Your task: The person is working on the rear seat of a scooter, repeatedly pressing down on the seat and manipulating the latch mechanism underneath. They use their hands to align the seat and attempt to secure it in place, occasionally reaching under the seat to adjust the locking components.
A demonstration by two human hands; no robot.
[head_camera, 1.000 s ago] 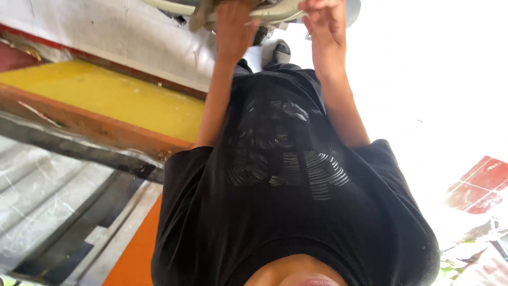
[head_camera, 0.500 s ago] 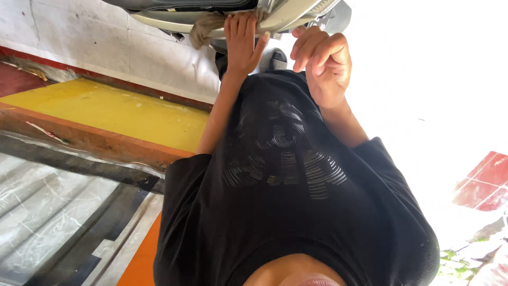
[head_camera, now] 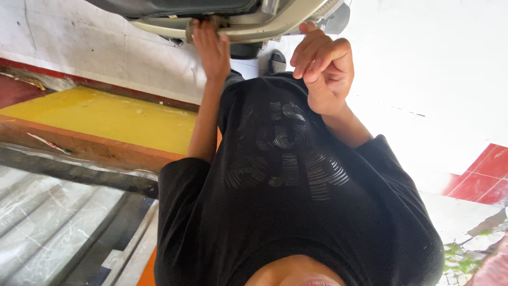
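Note:
A vehicle body with a beige plastic panel (head_camera: 275, 26) and a dark seat-like part (head_camera: 174, 6) fills the top of the view. My left hand (head_camera: 211, 50) reaches up to the panel's lower rim and presses a small grey cloth (head_camera: 189, 33) against it. My right hand (head_camera: 325, 71) hangs just below the panel's right part, with fingers curled and thumb against them. Nothing shows in it, and only its fingertips come near the rim. My black printed shirt (head_camera: 286, 175) covers the middle of the view.
A yellow ledge (head_camera: 106, 116) with a brown edge runs along a white wall (head_camera: 79, 47) at left. Corrugated metal sheeting (head_camera: 58, 222) lies at lower left. Red tiles (head_camera: 484, 172) show at right. A dark shoe (head_camera: 275, 61) is below the panel.
My right hand has come down off the panel and curled its fingers. My left hand has stayed at the rim with the cloth. The view has tilted, showing more of the panel.

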